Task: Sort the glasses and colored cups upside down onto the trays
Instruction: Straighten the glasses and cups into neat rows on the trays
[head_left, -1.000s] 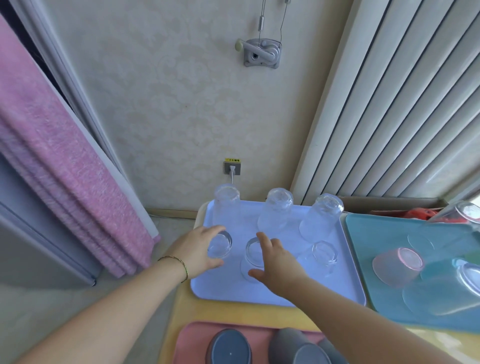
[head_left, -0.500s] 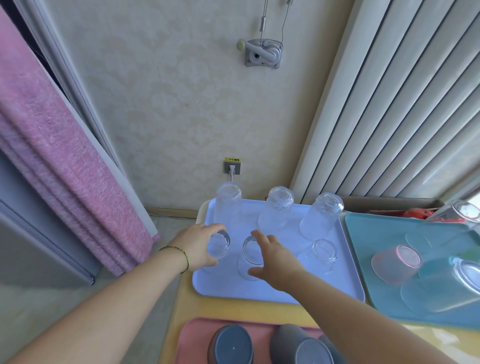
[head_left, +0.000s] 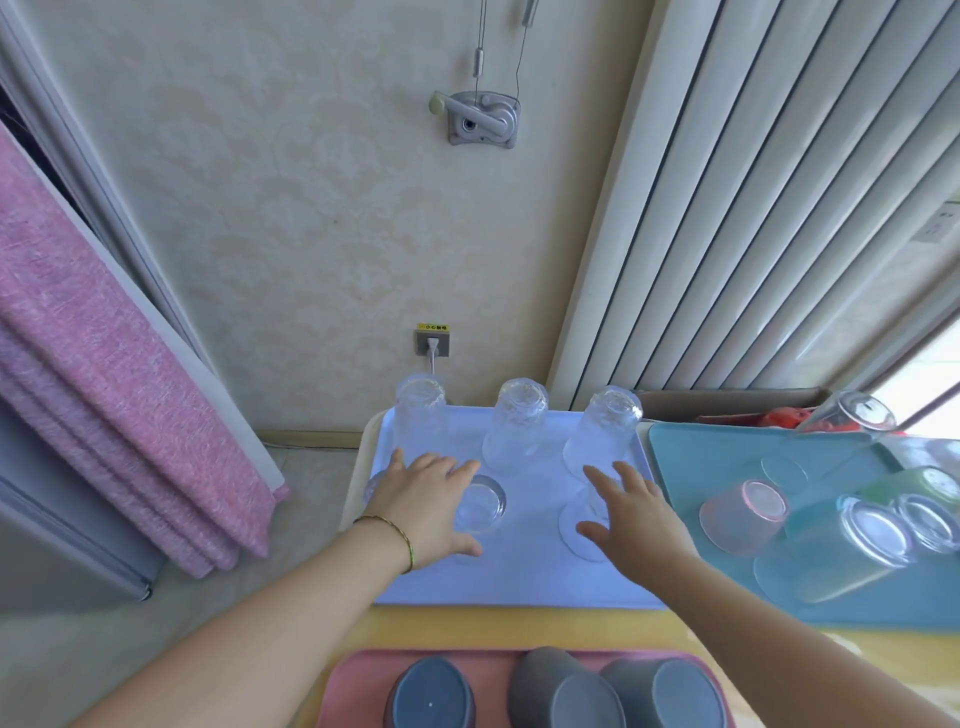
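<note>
Left hand (head_left: 426, 512): fingers spread, gripping nothing; short glass (head_left: 482, 503) sits between its thumb and forefinger.
Right hand (head_left: 636, 519): fingers spread, over second short glass (head_left: 571, 525).
Tall glasses (head_left: 514, 426): upside down beyond both hands' fingertips, on lavender tray (head_left: 519, 582).
Pink cup (head_left: 743, 517): right of right hand, on teal tray (head_left: 691, 457).

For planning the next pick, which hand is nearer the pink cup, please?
Right. The right hand is over the blue tray's right side, just left of the pink cup; the left hand is farther left.
</note>
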